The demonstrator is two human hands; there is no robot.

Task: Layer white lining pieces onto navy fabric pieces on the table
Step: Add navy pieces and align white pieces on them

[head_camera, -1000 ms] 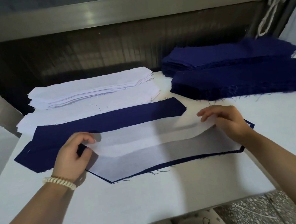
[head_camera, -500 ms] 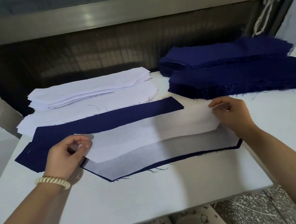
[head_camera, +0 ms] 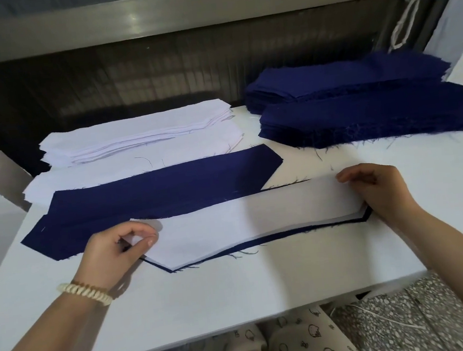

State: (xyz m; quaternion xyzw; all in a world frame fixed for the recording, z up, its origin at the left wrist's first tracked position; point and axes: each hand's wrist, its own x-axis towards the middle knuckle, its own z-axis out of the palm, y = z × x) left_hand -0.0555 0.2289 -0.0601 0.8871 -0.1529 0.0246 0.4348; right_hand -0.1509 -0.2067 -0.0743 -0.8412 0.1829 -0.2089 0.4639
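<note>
The left hand (head_camera: 112,250) pinches the left end of the lining (head_camera: 244,225) between thumb and forefinger, the other fingers curled beneath. The right hand (head_camera: 377,188) has its fingers bent over the lining's right end, gripping it at the far edge. The lining lies almost flat on a navy piece (head_camera: 249,243), which shows only as a thin rim along the near side and at the right tip. A second navy piece (head_camera: 163,188) lies just behind. Farther back sit a white stack (head_camera: 135,137) on the left and navy stacks (head_camera: 361,116) on the right, all on the table (head_camera: 209,300). A bracelet (head_camera: 85,293) circles the left wrist
</note>
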